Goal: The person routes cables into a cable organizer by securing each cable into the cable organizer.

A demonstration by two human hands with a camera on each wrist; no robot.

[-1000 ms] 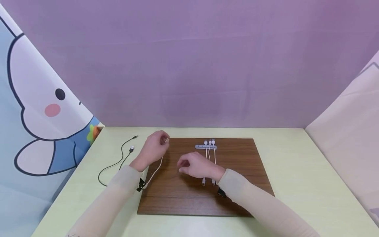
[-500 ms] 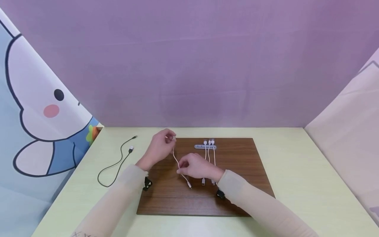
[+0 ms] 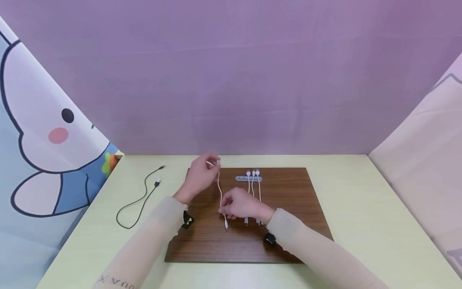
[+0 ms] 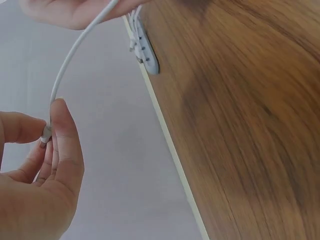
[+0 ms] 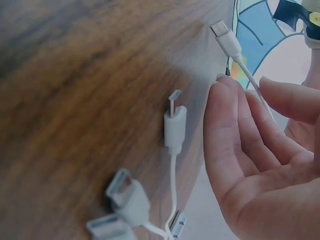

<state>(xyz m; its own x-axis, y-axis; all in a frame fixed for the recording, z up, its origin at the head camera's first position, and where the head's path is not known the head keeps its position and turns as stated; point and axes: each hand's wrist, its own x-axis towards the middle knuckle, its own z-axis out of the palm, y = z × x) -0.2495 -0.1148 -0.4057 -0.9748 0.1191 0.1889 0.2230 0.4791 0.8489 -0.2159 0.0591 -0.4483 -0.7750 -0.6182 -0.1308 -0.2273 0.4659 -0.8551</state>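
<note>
A white USB charging cable [image 3: 219, 185] stretches between both hands above the dark wooden board [image 3: 202, 249]. Its upper plug is pinched between thumb and fingers of my left hand [image 3: 199, 176], at the board's far left; the left wrist view shows that plug [image 4: 46, 134] mostly covered by fingertips. Lower down, my right hand [image 3: 241, 203] holds the cord between thumb and fingers, and the small end connector [image 5: 227, 40] sticks out past them. A grey-blue cable clip strip [image 3: 241, 178] lies near the board's far edge, with several white cables [image 3: 259, 188] running from it toward me.
A black USB cable [image 3: 124, 206] lies looped on the pale yellow table [image 3: 97, 245] left of the board. White plugs [image 5: 175, 127] of the clipped cables rest on the board close to my right hand. A purple backdrop [image 3: 231, 80] stands behind.
My left hand has moved right, bringing the white cable over the board. The cord now passes through my right hand, which was holding nothing and has barely moved.
</note>
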